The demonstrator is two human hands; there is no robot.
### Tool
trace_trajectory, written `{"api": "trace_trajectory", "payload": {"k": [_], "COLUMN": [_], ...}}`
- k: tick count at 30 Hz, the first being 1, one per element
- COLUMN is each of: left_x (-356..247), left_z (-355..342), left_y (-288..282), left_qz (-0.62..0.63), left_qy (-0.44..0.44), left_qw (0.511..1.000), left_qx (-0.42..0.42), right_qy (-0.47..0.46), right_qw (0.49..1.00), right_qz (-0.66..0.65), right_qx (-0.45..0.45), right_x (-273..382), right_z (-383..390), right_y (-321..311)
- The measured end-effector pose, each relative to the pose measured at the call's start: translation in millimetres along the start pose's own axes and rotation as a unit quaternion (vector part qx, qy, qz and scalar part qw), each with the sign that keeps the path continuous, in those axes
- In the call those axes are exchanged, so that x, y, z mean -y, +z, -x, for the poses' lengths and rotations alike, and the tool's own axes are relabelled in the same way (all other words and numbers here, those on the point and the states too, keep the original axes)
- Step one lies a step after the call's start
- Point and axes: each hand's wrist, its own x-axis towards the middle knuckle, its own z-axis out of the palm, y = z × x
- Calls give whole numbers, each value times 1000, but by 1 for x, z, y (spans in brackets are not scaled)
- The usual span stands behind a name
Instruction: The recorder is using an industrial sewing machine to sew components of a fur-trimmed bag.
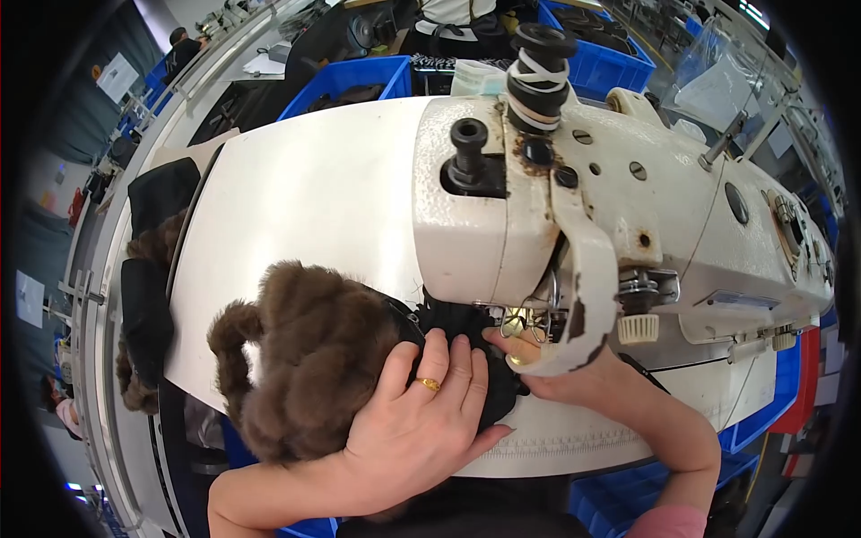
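A brown furry piece (314, 368) with a looped strip at its left lies on the white sewing machine bed. Black fabric (498, 394) joins it on the right and runs up to the needle area. My left hand (426, 412), with a gold ring, lies across the fur and the black fabric, its fingers stretched out flat and its thumb apart. My right hand (565, 372) reaches in from the right and grips the black fabric's edge beside the presser foot (520, 323). A white curved guard on the machine hides part of its fingers.
The white sewing machine head (484, 233) rises directly above my hands, with thread spools (538, 90) on top. Black and brown furry pieces (148, 305) hang over the bed's left edge. Blue bins (395, 76) stand beyond the bed. A person (182, 54) is far off at upper left.
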Motion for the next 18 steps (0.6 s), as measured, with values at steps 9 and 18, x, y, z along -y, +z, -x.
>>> {"api": "trace_trajectory", "payload": {"k": [9,18], "left_x": [6,13], "left_z": [-8,-16], "left_y": [0,3], "left_qz": [7,21], "left_qy": [-5,-17], "left_qw": [1000,1000], "left_qx": [0,7], "right_qy": [89,180], "right_qw": [994,939], "right_qz": [-58,-154], "right_qx": [-16,249], "right_x": [15,11], "right_z": [-19,-28], "right_y": [-27,-35]}}
